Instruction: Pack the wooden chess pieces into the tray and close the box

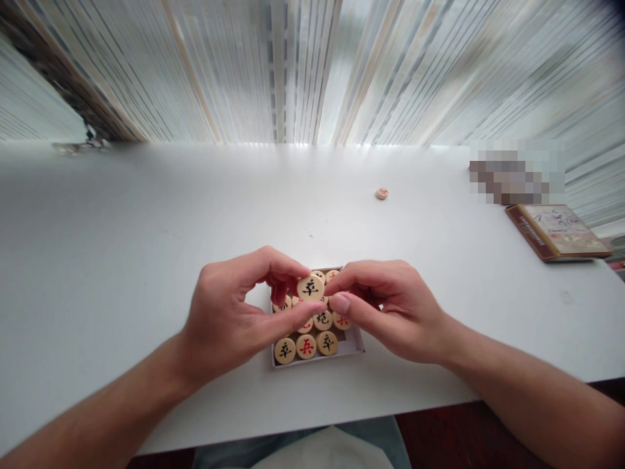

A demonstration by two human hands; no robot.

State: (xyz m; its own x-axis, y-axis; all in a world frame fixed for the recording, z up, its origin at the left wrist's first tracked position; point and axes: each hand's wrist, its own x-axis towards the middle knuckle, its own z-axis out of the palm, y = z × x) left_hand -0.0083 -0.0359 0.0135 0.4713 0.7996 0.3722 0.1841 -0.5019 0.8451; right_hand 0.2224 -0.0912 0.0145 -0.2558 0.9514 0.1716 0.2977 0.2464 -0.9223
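Note:
Between the thumb and fingers of my left hand (239, 299) is a round pale wooden Chinese chess piece (311, 287) with a black character on its face. It is held above an open shallow box (359, 343). My right hand (390, 303) is just to the right of it, its index fingertip at the piece's edge. Its thumb and index finger are pinched close together; whether anything is between them I cannot make out. More pieces lie in rows in the box, including a red-marked piece (306, 347) in the front row. My hands hide part of the box.
One red-marked chess piece (381, 193) lies alone on the white table (146, 215), beyond the box. At the right is a brown printed box (561, 231), with a blurred-out object (510, 179) behind it. A striped curtain (312, 71) hangs along the table's far edge.

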